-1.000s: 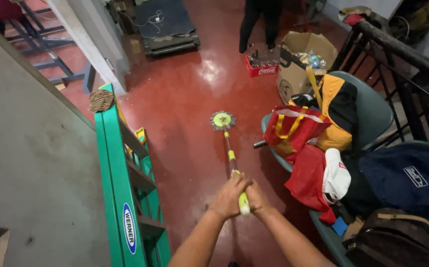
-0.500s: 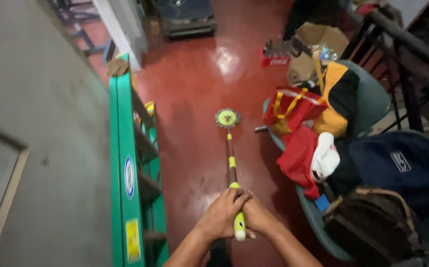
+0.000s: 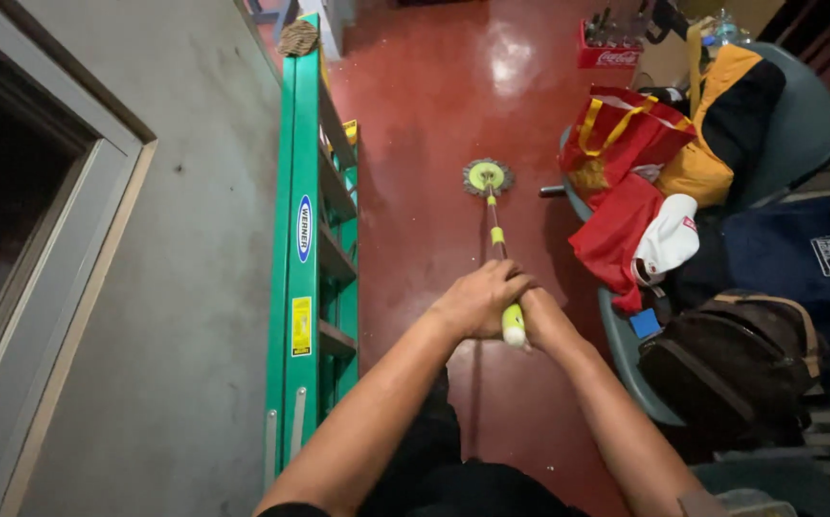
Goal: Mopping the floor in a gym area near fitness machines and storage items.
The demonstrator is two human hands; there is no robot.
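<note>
Both hands grip one mop handle, a thin pole with yellow-green bands and a yellow-green end grip. My left hand wraps the pole just above that end grip. My right hand holds the end of the handle, partly tucked behind the left. The round mop head, yellow-green in the middle with a grey fringe, rests flat on the glossy red floor ahead of me.
A green folding ladder leans along the grey wall on the left, beside a door frame. On the right, grey chairs carry a red bag, a white cap, a yellow-black garment and a brown backpack. A red crate stands farther back.
The view has tilted down and closer to the wall and ladder. The mop head has slid a little nearer to me; both hands keep the same hold on the handle.
</note>
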